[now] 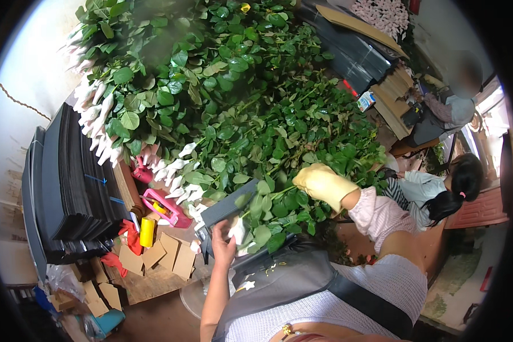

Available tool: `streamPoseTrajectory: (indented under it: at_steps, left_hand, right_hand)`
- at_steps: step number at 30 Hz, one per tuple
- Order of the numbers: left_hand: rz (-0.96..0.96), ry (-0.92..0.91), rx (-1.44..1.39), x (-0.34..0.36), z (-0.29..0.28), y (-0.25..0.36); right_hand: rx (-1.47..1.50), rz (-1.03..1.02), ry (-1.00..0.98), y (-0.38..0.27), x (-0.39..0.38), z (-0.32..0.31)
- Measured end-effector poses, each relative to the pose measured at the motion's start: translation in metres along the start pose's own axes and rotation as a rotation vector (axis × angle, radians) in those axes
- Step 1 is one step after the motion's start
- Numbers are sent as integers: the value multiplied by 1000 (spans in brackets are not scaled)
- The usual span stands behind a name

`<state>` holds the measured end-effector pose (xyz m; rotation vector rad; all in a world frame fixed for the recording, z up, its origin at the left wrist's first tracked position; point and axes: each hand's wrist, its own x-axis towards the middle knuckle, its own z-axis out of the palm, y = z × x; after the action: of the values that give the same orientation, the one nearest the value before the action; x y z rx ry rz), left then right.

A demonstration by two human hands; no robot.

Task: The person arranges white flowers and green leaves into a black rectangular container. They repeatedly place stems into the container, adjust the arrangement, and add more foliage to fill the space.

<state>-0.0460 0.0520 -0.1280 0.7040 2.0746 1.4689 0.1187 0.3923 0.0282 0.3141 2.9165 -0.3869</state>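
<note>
My left hand (223, 244) is bare and grips white-wrapped flower buds (237, 229) over a dark grey sheet (225, 208). My right hand (322, 183) wears a pale yellow glove and is closed on leafy green stems (271, 205) that run toward my left hand. The buds lie at the near end of these stems. A large heap of green rose stems with white-netted buds (211, 97) covers the table beyond both hands.
A stack of dark sheets (74, 176) stands at the left. Beside it lie a pink tape dispenser (162, 208), a yellow roll (147, 232) and cardboard pieces (165, 253). Two people (439, 194) sit at the right. Cardboard and dark sheets (370, 51) lie at the far right.
</note>
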Motion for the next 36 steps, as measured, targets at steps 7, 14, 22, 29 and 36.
streamPoseTrajectory:
  at_steps: [7,14,22,29,36]
  left_hand:
    - [107,-47,230,-2,-3,19]
    - [114,-130,298,-1,-9,27]
    - [52,-92,213,-3,-7,18]
    - [-21,-160,87,0,-1,9]
    - [34,-156,150,3,-7,10]
  right_hand:
    - [-16,-8,-331,4,21,24]
    - [-58,-15,178,9,165,-33]
    - [-400,323,34,21,262,12]
    - [-209,161,38,48,168,-48]
    - [148,81,490,30,197,-27]
